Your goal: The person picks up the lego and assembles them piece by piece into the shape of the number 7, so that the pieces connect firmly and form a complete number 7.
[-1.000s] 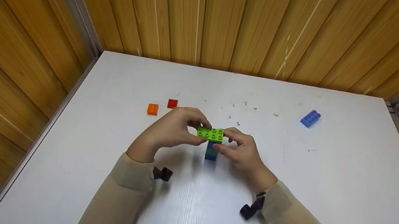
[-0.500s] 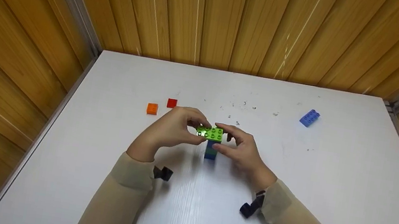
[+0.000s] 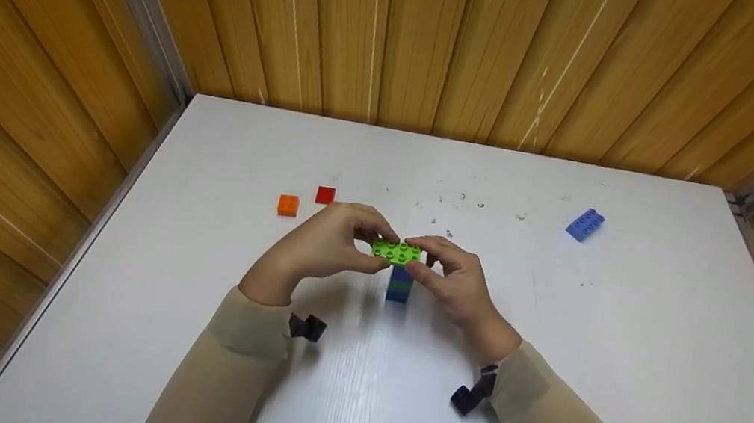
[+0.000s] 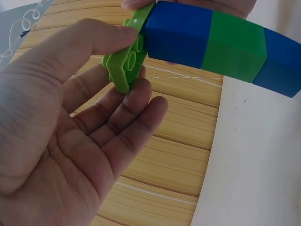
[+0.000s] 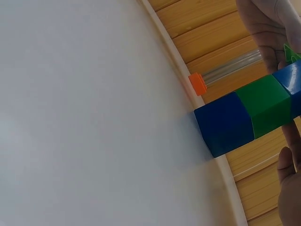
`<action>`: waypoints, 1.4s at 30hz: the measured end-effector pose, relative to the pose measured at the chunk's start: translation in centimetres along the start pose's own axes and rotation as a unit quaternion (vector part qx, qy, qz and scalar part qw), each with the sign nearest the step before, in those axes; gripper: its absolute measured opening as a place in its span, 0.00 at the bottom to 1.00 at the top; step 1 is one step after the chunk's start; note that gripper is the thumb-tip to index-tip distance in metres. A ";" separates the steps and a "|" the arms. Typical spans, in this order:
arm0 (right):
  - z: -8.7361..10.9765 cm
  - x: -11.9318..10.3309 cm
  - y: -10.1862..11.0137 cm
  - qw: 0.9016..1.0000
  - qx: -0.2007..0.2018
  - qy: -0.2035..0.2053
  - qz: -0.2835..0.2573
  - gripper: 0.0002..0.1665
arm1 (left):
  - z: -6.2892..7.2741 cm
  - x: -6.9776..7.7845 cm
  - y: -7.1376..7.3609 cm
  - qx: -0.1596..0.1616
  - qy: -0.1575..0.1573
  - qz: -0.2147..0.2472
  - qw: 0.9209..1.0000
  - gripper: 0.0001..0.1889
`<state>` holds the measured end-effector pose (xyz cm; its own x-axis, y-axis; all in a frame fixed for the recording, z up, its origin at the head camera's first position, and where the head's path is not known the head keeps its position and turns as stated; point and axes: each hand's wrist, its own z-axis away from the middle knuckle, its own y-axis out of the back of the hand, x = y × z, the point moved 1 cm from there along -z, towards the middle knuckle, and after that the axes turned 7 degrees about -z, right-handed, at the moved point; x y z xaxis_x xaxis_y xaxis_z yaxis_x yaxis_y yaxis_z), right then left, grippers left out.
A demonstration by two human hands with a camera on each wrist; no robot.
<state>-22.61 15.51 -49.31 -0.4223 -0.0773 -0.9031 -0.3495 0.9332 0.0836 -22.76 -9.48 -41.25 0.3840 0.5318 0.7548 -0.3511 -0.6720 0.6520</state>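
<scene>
A lime-green toy building brick (image 3: 397, 253) lies flat across the top of an upright tower (image 3: 399, 287), sticking out to the left of it. The tower shows blue, green and blue bricks, standing on the white table in the right wrist view. My left hand (image 3: 338, 243) pinches the overhanging left end between thumb and fingers; studs show beside the thumb (image 4: 110, 40) in the left wrist view. From the other side, my right hand (image 3: 460, 285) pinches the right end of the lime-green brick, thumb at the near edge and index finger at the far one.
On the white table (image 3: 189, 348), an orange brick (image 3: 288, 206) and a red brick (image 3: 325, 195) lie beyond the left hand. A light-blue brick (image 3: 585, 225) lies at the back right. Wood-patterned walls (image 3: 420, 37) border the back and sides.
My right thumb has moved up from the tower's upper part to the near edge of the lime-green brick, and the index finger has reached left along its far edge. The left hand stays put.
</scene>
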 end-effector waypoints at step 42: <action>0.0 0.0 -0.2 0.999 0.012 0.027 0.028 0.20 | 2.0 -2.0 4.6 0.091 0.050 -0.023 0.994 0.32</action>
<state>-22.54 15.34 -49.32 -0.4847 -0.0433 -0.8736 -0.3040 0.9449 0.1218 -23.43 -14.61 -39.89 0.3058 0.6066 0.7338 -0.1715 -0.7231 0.6691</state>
